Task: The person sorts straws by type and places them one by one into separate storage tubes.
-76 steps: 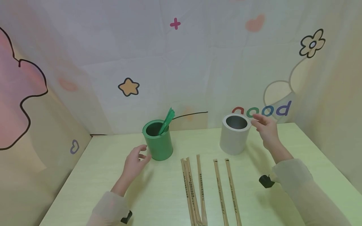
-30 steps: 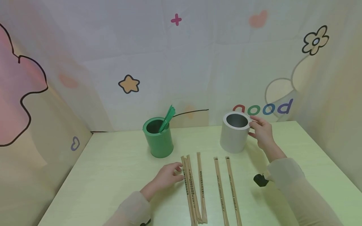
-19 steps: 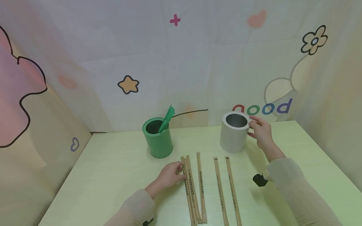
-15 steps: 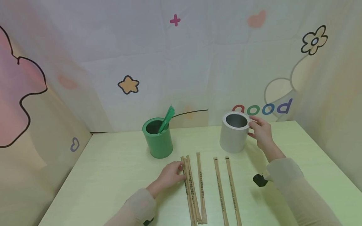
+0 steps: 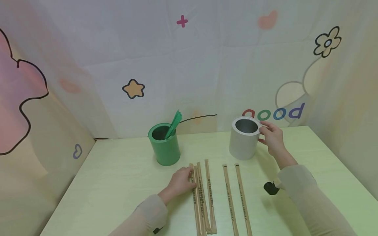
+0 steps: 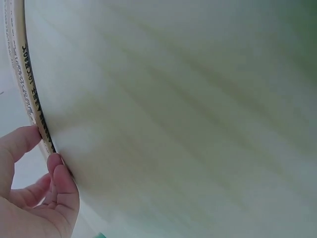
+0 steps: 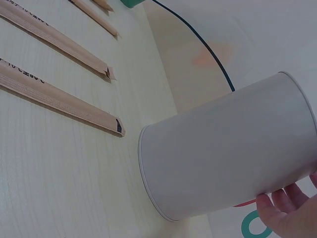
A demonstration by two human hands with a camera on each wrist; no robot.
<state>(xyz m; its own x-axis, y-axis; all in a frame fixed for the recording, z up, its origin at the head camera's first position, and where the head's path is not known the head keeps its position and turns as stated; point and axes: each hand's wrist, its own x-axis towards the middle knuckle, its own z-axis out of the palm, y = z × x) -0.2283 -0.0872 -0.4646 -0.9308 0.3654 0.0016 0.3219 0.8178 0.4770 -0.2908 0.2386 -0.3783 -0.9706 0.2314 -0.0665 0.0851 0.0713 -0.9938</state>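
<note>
My left hand [image 5: 180, 180] touches the leftmost of several long brown paper-wrapped straws [image 5: 195, 200], bunched on the table. Up close in the left wrist view, the thumb and fingertips meet the printed wrapper [image 6: 35, 99] at separate spots along its length. A white cylindrical holder [image 5: 242, 146] stands upright at the back right. Against its right side, near the rim, rest the fingertips of my right hand [image 5: 274, 137]. The right wrist view shows these fingers on the outer wall of the holder [image 7: 223, 148], not wrapped around it.
At the back left, a green cylindrical holder [image 5: 164, 150] has green wrapped pieces [image 5: 174, 124] leaning out of it. Two more brown wrapped straws [image 5: 229, 196] lie apart, right of the bunch. A printed cloth [image 5: 195, 65] hangs behind the table.
My left hand has come from beside the green holder to the straws, and the left bunch has shifted slightly right. My right hand has moved in against the white holder.
</note>
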